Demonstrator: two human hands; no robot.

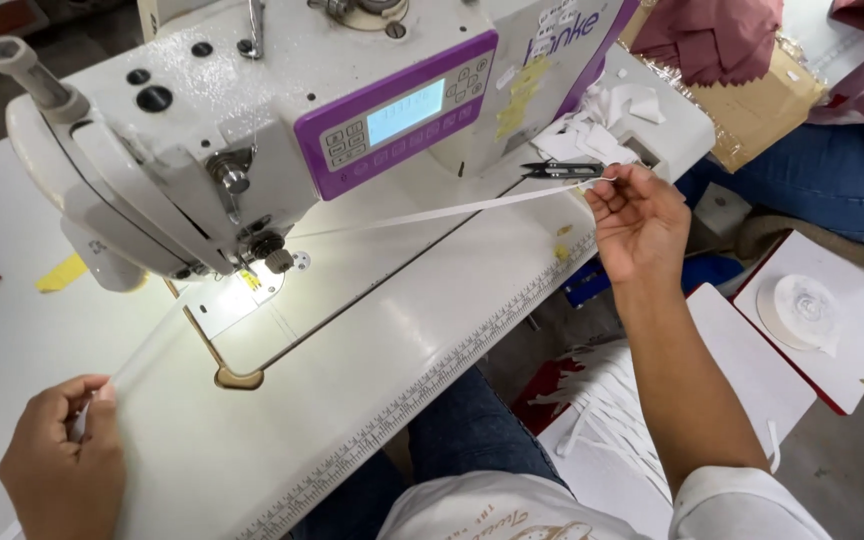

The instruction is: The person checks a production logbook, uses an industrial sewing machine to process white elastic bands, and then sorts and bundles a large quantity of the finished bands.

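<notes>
While a white sewing machine with a purple control panel stands on a white table, a long white strip of tape runs under its needle area, stretched between the person's two hands. At the lower left, the left hand is closed, pinching the strip's near end between thumb and fingers. At the right, the right hand pinches the strip's far end with its fingertips, raised just above the table. Black thread snips lie just beside that hand. More white strips are heaped below the table's edge.
</notes>
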